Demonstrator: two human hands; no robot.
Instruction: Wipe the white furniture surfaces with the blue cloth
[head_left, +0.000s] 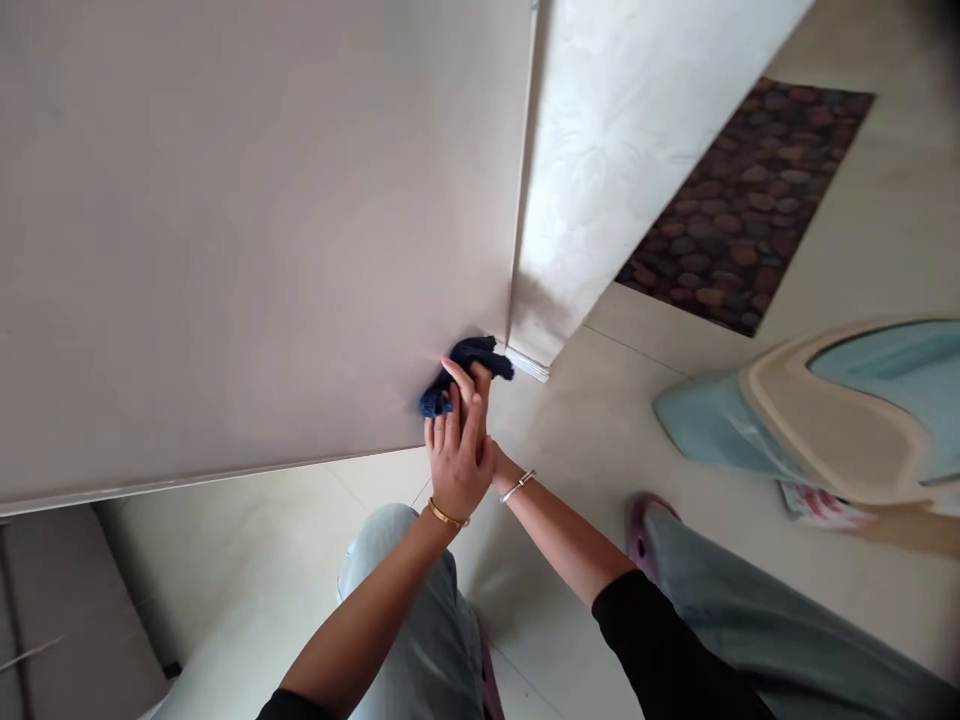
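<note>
A bunched dark blue cloth [474, 352] lies against the lower right corner of a large flat grey-beige panel [247, 250]. My right hand [481, 392], a silver bracelet at its wrist, is closed on the cloth and pushes it to the panel. Overlapping it, my left hand [456, 468] with a gold bracelet has its fingers at the cloth's lighter blue lower end and appears to grip it. Where the two hands cross, some fingers and part of the cloth are hidden.
Beside the panel runs a pale patterned wall [607, 130] with a white foot strip [529, 363]. A pebble-print mat [742, 210] lies on the tiled floor. At right stands a blue-and-cream plastic object [832, 410]. A dark grey padded item [75, 610] is at lower left.
</note>
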